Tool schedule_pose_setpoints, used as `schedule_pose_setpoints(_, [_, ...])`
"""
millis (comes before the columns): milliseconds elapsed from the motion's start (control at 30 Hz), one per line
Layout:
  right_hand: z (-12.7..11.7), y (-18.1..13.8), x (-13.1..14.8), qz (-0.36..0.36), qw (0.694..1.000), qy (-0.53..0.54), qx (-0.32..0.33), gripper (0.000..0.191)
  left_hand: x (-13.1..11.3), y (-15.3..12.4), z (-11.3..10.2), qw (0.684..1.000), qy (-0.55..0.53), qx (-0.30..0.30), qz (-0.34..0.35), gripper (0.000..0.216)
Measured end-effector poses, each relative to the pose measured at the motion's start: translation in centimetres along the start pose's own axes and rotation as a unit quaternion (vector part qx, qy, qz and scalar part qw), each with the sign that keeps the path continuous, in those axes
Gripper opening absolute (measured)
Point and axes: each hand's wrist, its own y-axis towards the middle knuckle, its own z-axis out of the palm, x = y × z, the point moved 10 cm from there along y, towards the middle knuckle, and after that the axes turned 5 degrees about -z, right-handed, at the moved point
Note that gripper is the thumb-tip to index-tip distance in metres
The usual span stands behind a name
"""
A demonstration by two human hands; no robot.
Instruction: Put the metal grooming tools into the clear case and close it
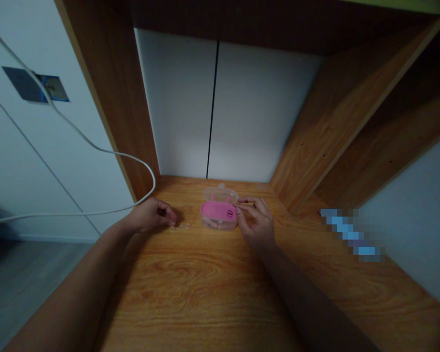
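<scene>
A small oval clear plastic box (209, 224) stands on the wooden surface with its clear lid (220, 195) tipped back. Inside is a pink base (214, 211) with a dark small ring (230, 213) lying at its right side. My right hand (258, 222) is at the box's right rim, thumb and fingers pinched together; what is between them is too small to make out. Left of the box lie a few small pale rings (187, 226). My left hand (154, 215) is beside them, its fingers curled closed and the tips at the leftmost ring; anything in them is hidden.
A white cable (146, 168) loops down from the left wall and passes behind my left wrist. Wooden side panels (308, 142) and a white back panel (242, 112) enclose the surface (190, 283). A blurred-out bluish item (350, 234) lies at right.
</scene>
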Motion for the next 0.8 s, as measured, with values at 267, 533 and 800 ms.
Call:
schedule_pose_setpoints(267, [0.0,-0.1,-0.1,0.001,1.000,0.001,-0.005,0.019,-2.3,0.3,2.6,0.998,0.010,0.029,0.051,0.018])
schedule_pose_setpoints(533, [0.0,-0.1,0.1,0.005,1.000,0.003,-0.002,0.020,-2.7,0.5,3.2,0.987,0.077,0.028,0.138,0.015])
schedule_pose_setpoints(800, [-0.2,-0.2,0.7,-0.017,1.000,0.013,-0.010,0.020,-3.8,-0.2,3.0,0.996,-0.025,0.021,0.083,0.021])
